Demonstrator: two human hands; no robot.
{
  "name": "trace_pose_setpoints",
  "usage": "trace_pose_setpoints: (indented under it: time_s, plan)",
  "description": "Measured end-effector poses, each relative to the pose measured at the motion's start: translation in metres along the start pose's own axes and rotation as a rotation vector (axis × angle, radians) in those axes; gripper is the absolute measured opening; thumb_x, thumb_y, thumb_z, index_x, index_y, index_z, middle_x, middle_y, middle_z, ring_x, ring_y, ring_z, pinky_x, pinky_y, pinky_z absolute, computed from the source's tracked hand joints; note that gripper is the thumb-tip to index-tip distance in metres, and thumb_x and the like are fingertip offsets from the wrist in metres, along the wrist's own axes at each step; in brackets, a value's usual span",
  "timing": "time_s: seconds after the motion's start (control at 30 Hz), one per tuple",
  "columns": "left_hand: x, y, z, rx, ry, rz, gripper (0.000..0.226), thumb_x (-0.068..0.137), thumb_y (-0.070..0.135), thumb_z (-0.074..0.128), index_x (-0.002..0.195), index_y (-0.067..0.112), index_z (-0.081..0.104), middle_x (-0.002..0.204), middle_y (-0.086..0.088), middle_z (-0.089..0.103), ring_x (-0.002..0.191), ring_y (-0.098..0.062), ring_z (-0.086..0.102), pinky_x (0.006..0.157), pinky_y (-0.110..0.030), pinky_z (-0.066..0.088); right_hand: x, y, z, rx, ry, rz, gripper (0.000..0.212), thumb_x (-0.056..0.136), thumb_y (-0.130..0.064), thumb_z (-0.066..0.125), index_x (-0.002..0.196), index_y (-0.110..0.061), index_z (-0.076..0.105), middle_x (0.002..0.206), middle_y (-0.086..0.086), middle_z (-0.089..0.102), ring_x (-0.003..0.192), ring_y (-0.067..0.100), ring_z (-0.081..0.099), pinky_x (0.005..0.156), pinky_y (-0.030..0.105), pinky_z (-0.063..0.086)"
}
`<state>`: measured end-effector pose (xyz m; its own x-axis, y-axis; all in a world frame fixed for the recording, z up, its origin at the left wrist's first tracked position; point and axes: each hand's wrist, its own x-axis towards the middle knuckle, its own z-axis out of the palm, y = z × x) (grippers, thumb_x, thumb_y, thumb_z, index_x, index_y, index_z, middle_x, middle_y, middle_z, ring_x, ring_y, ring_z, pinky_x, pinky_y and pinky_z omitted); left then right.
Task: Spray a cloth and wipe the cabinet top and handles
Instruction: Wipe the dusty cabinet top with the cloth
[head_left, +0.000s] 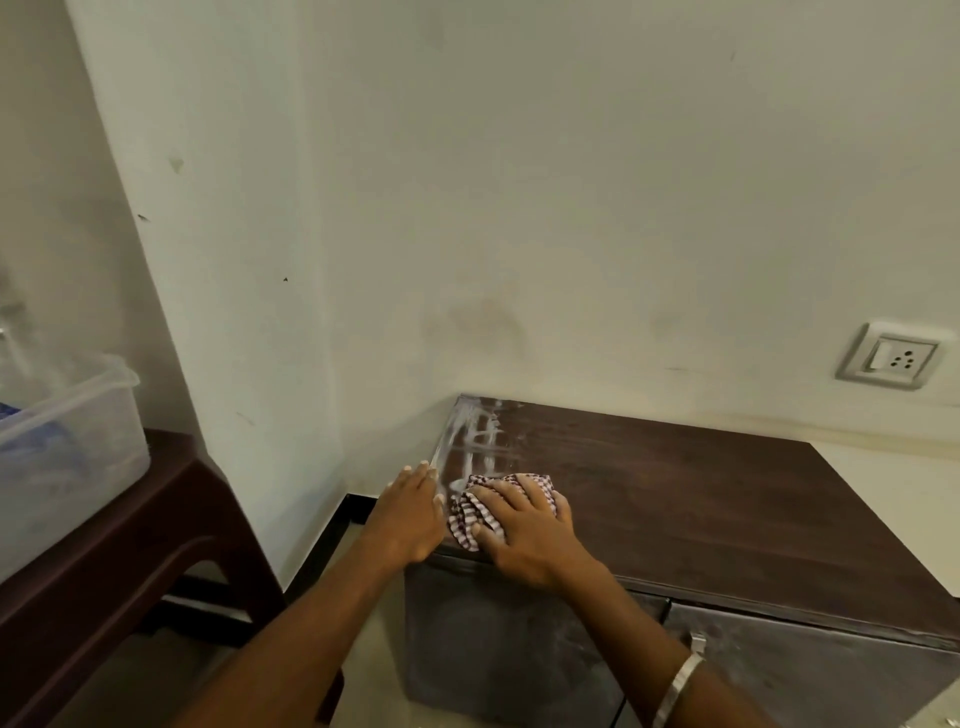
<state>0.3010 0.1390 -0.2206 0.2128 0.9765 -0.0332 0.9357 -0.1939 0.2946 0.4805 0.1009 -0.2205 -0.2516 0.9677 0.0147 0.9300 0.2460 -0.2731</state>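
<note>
A low dark wooden cabinet stands against the wall, its brown top streaked with wet marks near the far left corner. A bunched red-and-white checked cloth lies on the top near its left front corner. My right hand presses flat on the cloth with fingers spread over it. Resting against the left edge of the top beside the cloth is my left hand, fingers straight and holding nothing. A metal handle shows on the cabinet front, partly behind my right forearm.
A clear plastic tub with blue items sits on a dark brown stool at the left. The white wall carries a socket plate at the right. A narrow floor gap separates stool and cabinet.
</note>
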Motion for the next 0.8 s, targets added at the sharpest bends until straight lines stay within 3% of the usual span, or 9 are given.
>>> trace_pose_setpoints:
  time_s: [0.27,0.5,0.67,0.8]
  plan:
    - [0.024,-0.004,-0.003,-0.026,0.024,0.012,0.054,0.104,0.030,0.021,0.154,0.011,0.011,0.163,-0.004,0.004,0.150,-0.021,0.004,0.122,-0.036,0.007,0.044,0.030,-0.013,-0.014,-0.050,0.088,0.056,0.096,-0.057,0.024,0.150,-0.048,0.010,0.162,-0.015,0.002,0.149,0.017,-0.012,0.116,0.054,-0.012]
    - [0.058,-0.003,-0.001,-0.034,0.040,0.055,0.054,0.104,0.030,0.023,0.155,0.013,0.011,0.163,-0.003,0.005,0.150,-0.021,0.005,0.122,-0.036,0.008,0.051,0.042,-0.007,-0.060,-0.022,-0.060,0.055,0.096,-0.060,0.024,0.149,-0.049,0.009,0.161,-0.018,0.006,0.149,0.012,-0.008,0.118,0.053,-0.007]
    - [0.078,-0.004,-0.001,-0.043,0.040,0.072,0.055,0.104,0.031,0.022,0.155,0.014,0.011,0.163,-0.002,0.005,0.150,-0.020,0.005,0.123,-0.038,0.008,0.094,0.065,-0.021,-0.057,-0.061,0.102,0.054,0.096,-0.058,0.026,0.148,-0.050,0.011,0.161,-0.016,0.008,0.149,0.015,-0.005,0.117,0.055,-0.005]
    - [0.092,-0.003,0.000,-0.030,0.041,0.084,0.055,0.104,0.031,0.023,0.154,0.013,0.012,0.163,-0.003,0.007,0.150,-0.020,0.006,0.122,-0.038,0.009,0.123,0.045,-0.015,-0.039,-0.067,0.088,0.055,0.095,-0.057,0.027,0.148,-0.049,0.013,0.161,-0.016,0.009,0.149,0.017,-0.005,0.115,0.057,-0.006]
